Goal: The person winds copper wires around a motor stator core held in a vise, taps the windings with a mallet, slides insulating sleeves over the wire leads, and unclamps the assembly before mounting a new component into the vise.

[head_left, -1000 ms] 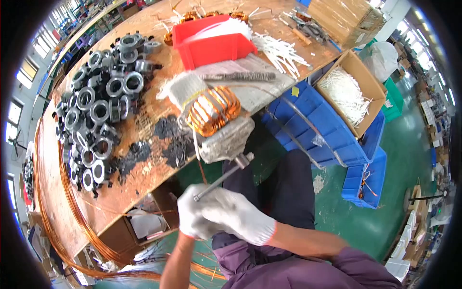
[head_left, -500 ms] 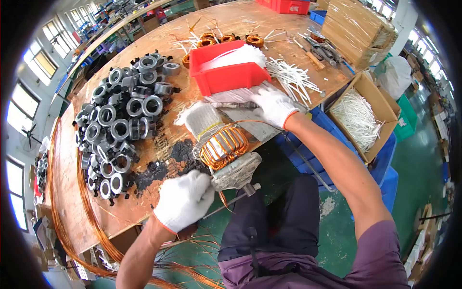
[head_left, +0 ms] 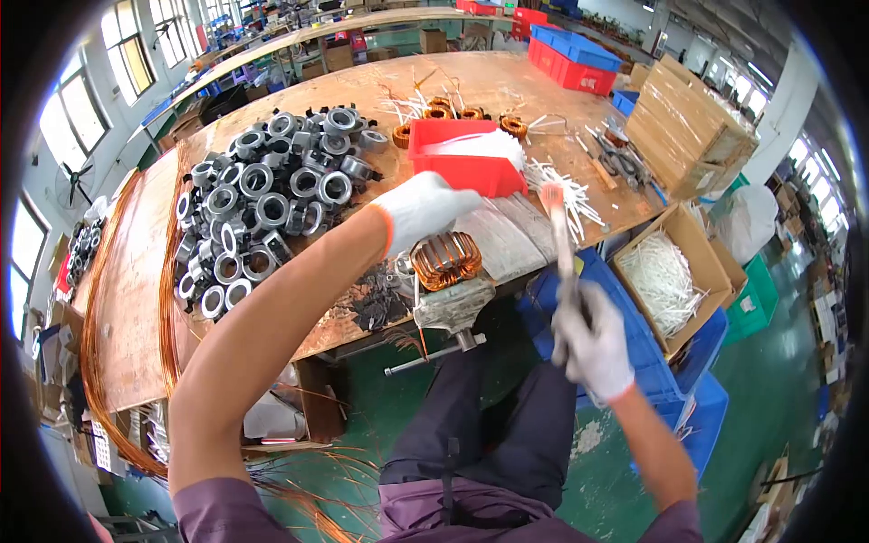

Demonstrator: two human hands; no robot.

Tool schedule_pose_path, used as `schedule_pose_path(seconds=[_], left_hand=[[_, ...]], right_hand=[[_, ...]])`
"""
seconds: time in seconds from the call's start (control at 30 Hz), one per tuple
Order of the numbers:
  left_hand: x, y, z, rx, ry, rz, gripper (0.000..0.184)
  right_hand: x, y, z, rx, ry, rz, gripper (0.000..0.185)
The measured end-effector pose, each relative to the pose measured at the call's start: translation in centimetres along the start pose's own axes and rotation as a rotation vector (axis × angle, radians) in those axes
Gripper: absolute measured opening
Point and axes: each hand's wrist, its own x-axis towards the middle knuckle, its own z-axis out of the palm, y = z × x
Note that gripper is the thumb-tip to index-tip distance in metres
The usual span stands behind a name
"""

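Note:
My left hand (head_left: 424, 214), in a white glove, hovers above a copper-wound ring coil (head_left: 446, 260), its fingers pointing right in front of the red bin (head_left: 466, 176). Those fingers are partly hidden and blurred, so I cannot tell whether they hold anything. The coil rests on a worn grey vise (head_left: 453, 309) at the table edge. To the right, my gloved right hand (head_left: 593, 348) is closed round a long, pale stick-like tool (head_left: 563, 237) with a reddish upper tip. The tool is raised upright and blurred by motion; its exact kind is unclear.
A heap of grey rings (head_left: 272, 210) covers the table's left part. White ties (head_left: 579, 199) lie beside the bin, more fill a cardboard box (head_left: 665, 276). Several finished coils (head_left: 471, 113) sit behind. Pliers (head_left: 620, 163), a wrapped carton (head_left: 688, 127) and blue crates (head_left: 602, 317) stand right.
My left hand has left the vise and risen above the coil. My right hand has moved from the tabletop toward me and now holds the stick-like tool. The view has tilted up.

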Motion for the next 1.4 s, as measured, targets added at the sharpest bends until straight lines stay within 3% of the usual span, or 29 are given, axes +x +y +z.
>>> schedule_pose_path(seconds=[0.1, 0.2, 0.3, 0.33, 0.43, 0.6, 0.7, 0.73, 0.77, 0.83, 0.9, 0.97, 1.03, 1.1, 1.17, 1.2, 1.4], left_hand=[[2.3, 1.2, -0.3, -0.463, 0.153, -0.143, 0.021], [4.3, 0.8, -1.1, -0.595, 0.231, -0.083, 0.019], [6.5, -1.4, -1.2, -0.734, 0.225, -0.043, 0.013], [6.7, -1.6, -1.1, -0.799, 0.216, -0.025, 0.011], [7.4, -2.3, -0.6, -0.869, 0.178, 0.023, 0.01], [9.4, -1.8, -0.3, -0.885, 0.019, 0.082, 0.015], [10.6, 0.1, -0.1, -0.779, -0.02, 0.105, 0.016], [11.0, 0.8, -0.4, -0.704, -0.037, 0.137, 0.015], [11.0, 2.1, -1.4, -0.52, -0.046, 0.145, 0.016], [13.9, 3.3, -2.8, 0.161, 0.165, 0.302, 0.037], [17.1, 5.6, -5.4, 0.543, 0.266, 0.413, 0.036], [15.3, 11.2, -7.5, 0.603, 0.195, 0.134, 0.027], [17.3, 12.5, -7.7, 0.772, 0.048, 0.401, 0.028], [17.0, 13.8, -6.3, 0.799, -0.027, 0.43, 0.029], [13.8, 14.8, -3.4, 1.197, -0.177, 0.397, 0.026], [11.2, 13.6, -2.4, 0.745, -0.033, 0.304, 0.023], [8.7, 13.1, -1.3, 0.617, 0.141, 0.361, 0.022]], right_hand=[[-6.0, 1.5, 1.3, -0.065, -0.116, 0.047, 0.021], [-9.0, 4.3, 2.9, -0.318, -0.138, -0.043, 0.029], [-8.2, 3.3, 4.4, -0.283, -0.157, 0.052, 0.031], [-7.7, 1.5, 5.2, -0.215, -0.151, 0.174, 0.031], [-5.6, 2.1, 6.7, -0.037, -0.088, 0.147, 0.033], [-0.6, -0.6, 8.2, -0.151, -0.069, 0.136, 0.036], [2.4, -3.4, 7.1, -0.535, -0.183, -0.153, 0.043], [2.2, -3.7, 6.8, -0.534, -0.182, -0.146, 0.043], [2.0, -3.8, 6.7, -0.603, -0.179, -0.228, 0.042], [0.7, -3.1, 6.1, -0.659, -0.197, -0.346, 0.04], [-3.2, -2.0, 5.3, -0.714, -0.19, -0.276, 0.039], [-7.6, -1.3, 3.8, -0.679, -0.195, -0.154, 0.036], [-12.3, 0.3, 2.1, -0.561, -0.162, -0.087, 0.037], [-16.9, 2.6, 0.1, -0.518, -0.114, -0.041, 0.038], [-21.2, 5.0, -1.6, -0.549, -0.103, 0.08, 0.031], [-23.2, 6.6, -2.2, -0.579, -0.094, 0.128, 0.028], [-32.1, 12.4, -4.7, -0.712, -0.038, 0.373, 0.024]])
